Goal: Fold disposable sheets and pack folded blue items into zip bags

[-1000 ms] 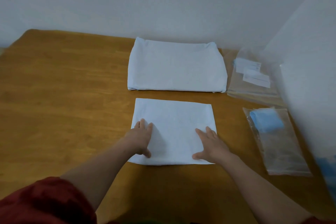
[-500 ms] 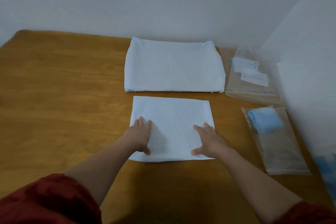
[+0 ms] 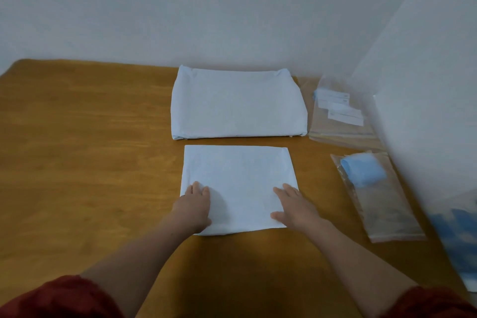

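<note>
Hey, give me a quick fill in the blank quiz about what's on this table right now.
1. The left hand and right hand press flat on a folded ____ sheet.
2. The near zip bag holds a ____ item.
3. Everything lies on a ____ table.
Missing words: white, blue, wooden.

The counter [image 3: 77, 150] is amber-brown wood with darker grain streaks running left to right. The near folded sheet [image 3: 240, 181] is plain white with a faint bluish cast, and so is the larger stack of sheets [image 3: 237, 103] behind it. At the right, a clear zip bag [image 3: 387, 209] shows a light blue folded item [image 3: 362, 171]. The far clear bags [image 3: 343, 134] carry white labels [image 3: 344, 115]. The left sleeve [image 3: 59, 299] and right sleeve [image 3: 433, 302] are dark red. The wall [image 3: 206, 8] is pale grey-white.
</note>
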